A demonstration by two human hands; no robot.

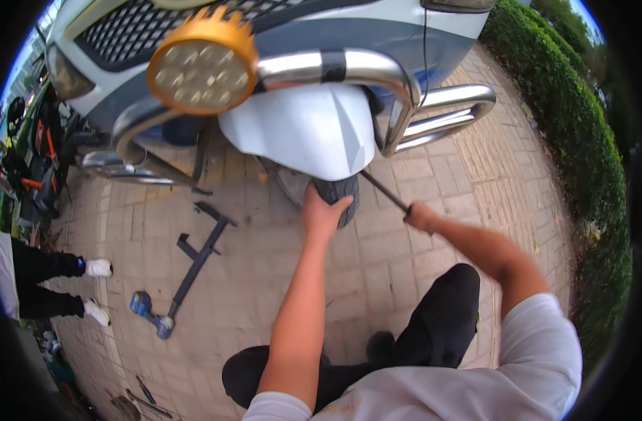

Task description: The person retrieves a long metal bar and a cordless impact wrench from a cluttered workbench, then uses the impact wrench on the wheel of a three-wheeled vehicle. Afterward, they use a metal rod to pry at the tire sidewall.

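My left hand [322,214] grips the tread of a black front tyre [338,195], thumb on one side and fingers on the other. The tyre stands under the white front mudguard [310,130] of a small vehicle. In my right hand [422,217] is the end of a long dark metal bar [386,190], held to the right of the wheel. Its far end goes behind the mudguard's edge, so what it touches is hidden. Over the mudguard run chrome crash bars [377,67], with a round orange-rimmed lamp [203,70] mounted on them.
On the brick paving [254,263] to the left lies a black metal frame [198,259] beside a blue cordless power tool [151,314]. Hand tools [145,393] lie at lower left. Another person's white shoes [98,268] stand at the left; a hedge [573,133] borders the right.
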